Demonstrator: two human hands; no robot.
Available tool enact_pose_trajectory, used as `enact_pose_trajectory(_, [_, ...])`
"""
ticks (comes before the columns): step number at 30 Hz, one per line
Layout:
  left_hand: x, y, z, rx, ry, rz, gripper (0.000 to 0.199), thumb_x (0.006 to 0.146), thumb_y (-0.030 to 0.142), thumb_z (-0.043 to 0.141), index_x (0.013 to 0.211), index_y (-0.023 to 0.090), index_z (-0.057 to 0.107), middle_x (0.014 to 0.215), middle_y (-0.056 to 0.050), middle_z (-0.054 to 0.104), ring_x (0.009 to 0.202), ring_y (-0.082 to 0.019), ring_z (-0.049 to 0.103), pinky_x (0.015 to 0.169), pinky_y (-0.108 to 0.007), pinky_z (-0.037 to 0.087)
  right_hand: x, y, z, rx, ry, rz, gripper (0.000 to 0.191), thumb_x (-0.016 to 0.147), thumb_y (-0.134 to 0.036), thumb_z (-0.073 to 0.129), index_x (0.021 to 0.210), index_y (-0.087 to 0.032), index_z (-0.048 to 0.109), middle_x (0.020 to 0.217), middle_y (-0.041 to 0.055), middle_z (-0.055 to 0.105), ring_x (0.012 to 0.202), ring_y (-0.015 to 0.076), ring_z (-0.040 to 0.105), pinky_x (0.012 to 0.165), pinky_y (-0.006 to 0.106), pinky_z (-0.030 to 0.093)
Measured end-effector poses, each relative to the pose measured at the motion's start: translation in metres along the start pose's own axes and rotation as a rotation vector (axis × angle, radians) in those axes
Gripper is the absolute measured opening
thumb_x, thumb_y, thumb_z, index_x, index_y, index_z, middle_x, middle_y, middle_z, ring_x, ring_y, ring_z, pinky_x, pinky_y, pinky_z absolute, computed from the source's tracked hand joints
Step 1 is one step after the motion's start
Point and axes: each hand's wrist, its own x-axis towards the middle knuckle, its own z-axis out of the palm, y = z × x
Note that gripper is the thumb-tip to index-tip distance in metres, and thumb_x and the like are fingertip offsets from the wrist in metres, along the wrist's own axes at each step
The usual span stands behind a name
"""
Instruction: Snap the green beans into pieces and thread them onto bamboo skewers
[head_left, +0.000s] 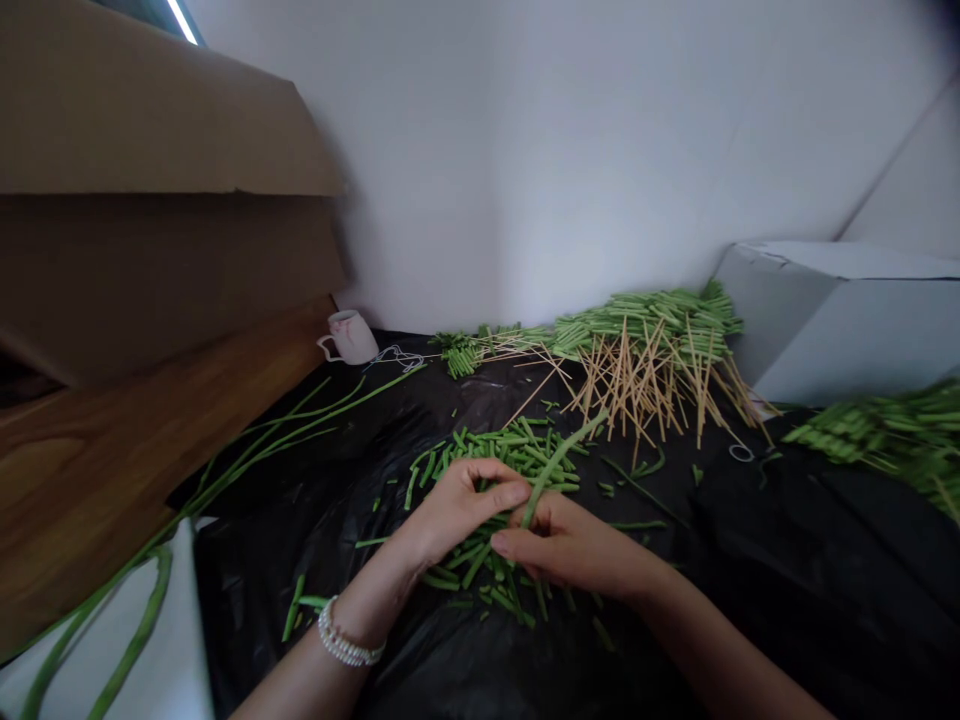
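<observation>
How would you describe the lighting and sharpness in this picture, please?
Head view: dim overall, but a bright strip glares at top left; head view: the lower side of the cardboard box lies in shadow; head view: the green pile at far right looks blurred.

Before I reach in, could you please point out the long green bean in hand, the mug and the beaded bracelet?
Long green bean [559, 456]: head view, middle of its visible length.
Mug [355, 341]: head view, side of its body.
Beaded bracelet [343, 643]: head view, strands at the wrist.
</observation>
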Motion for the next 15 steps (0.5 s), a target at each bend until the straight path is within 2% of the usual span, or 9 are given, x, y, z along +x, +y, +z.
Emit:
enact_pose_trajectory(3, [0.0,-0.001,0.002,0.014,-0.001,-0.001,0.021,0.069,0.035,0.078,0.074,0.015,0.074,0.07,-0.001,0.067,0.068,-0.014,0.056,0.07,-0.025,0.043,0.002,0.002,0.001,-0.066,-0.01,0.003,0.044,0.089,-0.036,0.056,0.052,-0.02,0.039,0.047,-0.0078,0.034,0.043,0.0053,0.028,0.042,0.022,0.021])
enact_pose_trajectory(5, [0.0,0.0,0.001,0.003,0.024,-0.013,0.019,0.068,0.033,0.078,0.073,0.015,0.073,0.07,-0.001,0.067,0.068,-0.013,0.056,0.069,-0.024,0.042,0.002,0.004,0.001,-0.091,-0.008,0.011,0.045,0.09,-0.039,0.056,0.051,-0.019,0.043,0.045,-0.0073,0.037,0.042,0.0054,0.031,0.041,0.022,0.022])
enact_pose_trajectory(8, [0.0,0.002,0.001,-0.059,0.042,-0.074,0.02,0.069,0.034,0.077,0.072,0.015,0.071,0.064,0.002,0.061,0.059,-0.01,0.05,0.059,-0.022,0.039,0.001,0.004,-0.004,-0.094,0.014,0.014,0.051,0.09,-0.049,0.055,0.051,-0.018,0.051,0.042,-0.0068,0.037,0.04,0.0053,0.031,0.04,0.022,0.022])
enact_pose_trajectory(12, [-0.001,0.003,-0.002,-0.135,0.019,-0.2,0.024,0.069,0.037,0.076,0.072,0.015,0.067,0.049,0.007,0.045,0.043,-0.005,0.032,0.044,-0.019,0.027,0.0,0.005,-0.014,-0.003,0.164,0.0,0.063,0.09,-0.065,0.044,0.048,-0.019,0.048,0.038,-0.007,0.032,0.037,0.0054,0.027,0.039,0.022,0.019])
enact_pose_trajectory(15, [-0.004,0.004,-0.003,-0.086,-0.086,-0.196,0.024,0.069,0.036,0.076,0.071,0.014,0.066,0.054,0.005,0.053,0.047,-0.007,0.04,0.048,-0.02,0.033,0.003,0.008,-0.018,0.069,0.254,0.006,0.064,0.088,-0.069,0.044,0.048,-0.02,0.046,0.038,-0.0078,0.029,0.036,0.0057,0.025,0.039,0.023,0.017])
